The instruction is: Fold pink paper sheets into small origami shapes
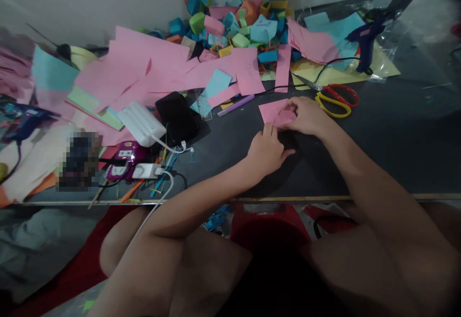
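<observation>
Pink paper (268, 109): small piece on the desk (219, 163), right of middle, looks partly folded; thin stuff, so uneven pressure could crease it crooked.
Blue glue gun, left end (30, 117): lies among loose paper; can't tell from here if it's hot. If so, stray glue or scorched sheets possible.
Purple power strip (131, 153): paper scraps crowd it; a bump could loosen a plug.
White cable (171, 187): drops over the front edge close to the left arm; elbow snag could yank the white adapter (146, 170).
Pink sheets (248, 72): loose pile just behind the work; a sleeve or draught could slide one into it.
Left hand (267, 152): fingertips on the paper's near edge, thumb spread well off, no pinch. Light hold, so the piece could swivel.
Right hand (306, 115): fingers curled nearly closed on the paper's right part, contact partly hidden. Pulling against the left could tear or skew it.
Scissors (338, 98): just beside the right wrist, blades parted slightly; backward elbow or hand move could nudge them.
Black cord (326, 67): runs by the blades from the right-end glue gun (367, 43); a tug could topple the gun.
</observation>
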Action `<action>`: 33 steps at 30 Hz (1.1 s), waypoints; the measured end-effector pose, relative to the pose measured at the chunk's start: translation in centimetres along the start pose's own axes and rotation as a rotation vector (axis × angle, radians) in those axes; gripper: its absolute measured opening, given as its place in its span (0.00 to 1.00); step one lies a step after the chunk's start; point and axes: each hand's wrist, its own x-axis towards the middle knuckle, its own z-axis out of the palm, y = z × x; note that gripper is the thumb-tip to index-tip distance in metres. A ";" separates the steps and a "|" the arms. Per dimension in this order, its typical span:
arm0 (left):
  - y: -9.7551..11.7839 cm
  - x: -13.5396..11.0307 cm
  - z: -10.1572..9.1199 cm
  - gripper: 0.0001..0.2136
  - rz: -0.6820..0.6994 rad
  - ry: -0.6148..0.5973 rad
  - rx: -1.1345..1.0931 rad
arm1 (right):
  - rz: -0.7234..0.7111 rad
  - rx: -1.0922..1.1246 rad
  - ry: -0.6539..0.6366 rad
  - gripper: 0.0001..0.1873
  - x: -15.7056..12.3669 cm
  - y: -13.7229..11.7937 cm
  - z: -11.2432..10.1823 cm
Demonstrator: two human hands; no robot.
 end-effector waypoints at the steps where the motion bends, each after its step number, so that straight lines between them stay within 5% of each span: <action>1: -0.1 0.0 0.1 0.26 0.007 0.006 0.007 | 0.035 -0.016 -0.001 0.30 0.2 0.5 -0.1; 8: -0.3 0.2 0.7 0.25 0.048 0.065 0.045 | 0.152 -0.043 0.017 0.30 0.9 3.8 -1.6; 17: -4.6 2.1 1.9 0.13 -0.021 0.266 -0.069 | 0.024 0.040 -0.129 0.27 0.2 1.2 -3.0; 20: -6.4 3.0 3.1 0.11 -0.066 0.373 -0.195 | 0.051 0.077 -0.080 0.18 0.4 1.0 -2.4; 27: -8.6 4.5 5.5 0.46 -0.180 0.516 -0.534 | -0.110 0.386 -0.082 0.16 0.4 0.4 -0.4; 33: -8.8 4.4 4.1 0.24 -0.289 0.536 -1.113 | -0.075 0.807 0.012 0.26 0.3 -0.7 0.6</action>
